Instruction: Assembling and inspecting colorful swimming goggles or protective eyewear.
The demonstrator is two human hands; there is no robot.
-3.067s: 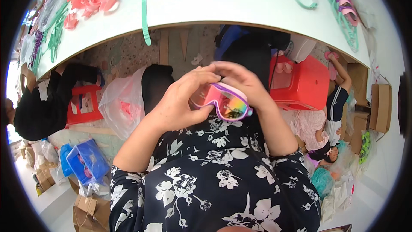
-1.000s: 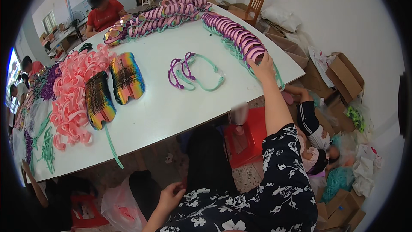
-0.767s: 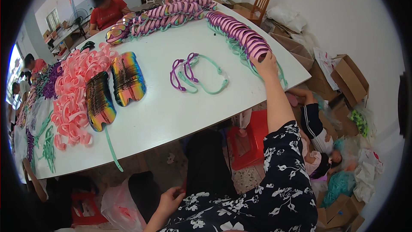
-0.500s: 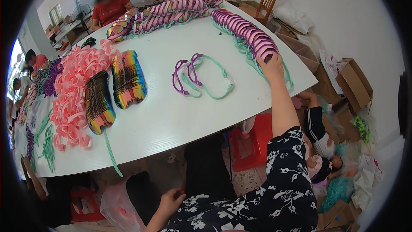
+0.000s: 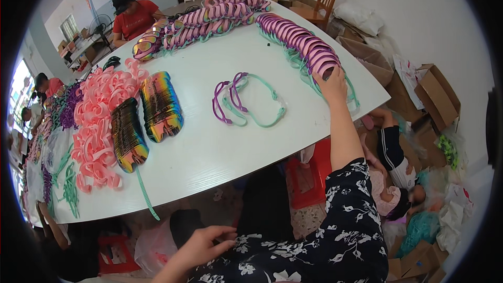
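"Goggles: where are they lying from the grip?"

"Right in it: the right hand is clamping the row's near end, right of centre, and the rest is trailing toward the top. The left hand is hovering at lower centre, digits parted."

"And around them?"

"Mint straps are lying mid-frame; lens stacks and pink strips are filling the left."

"What's hard to see?"

"The right hand is partly covering the end goggles; the tabletop is hiding some of a red stool."
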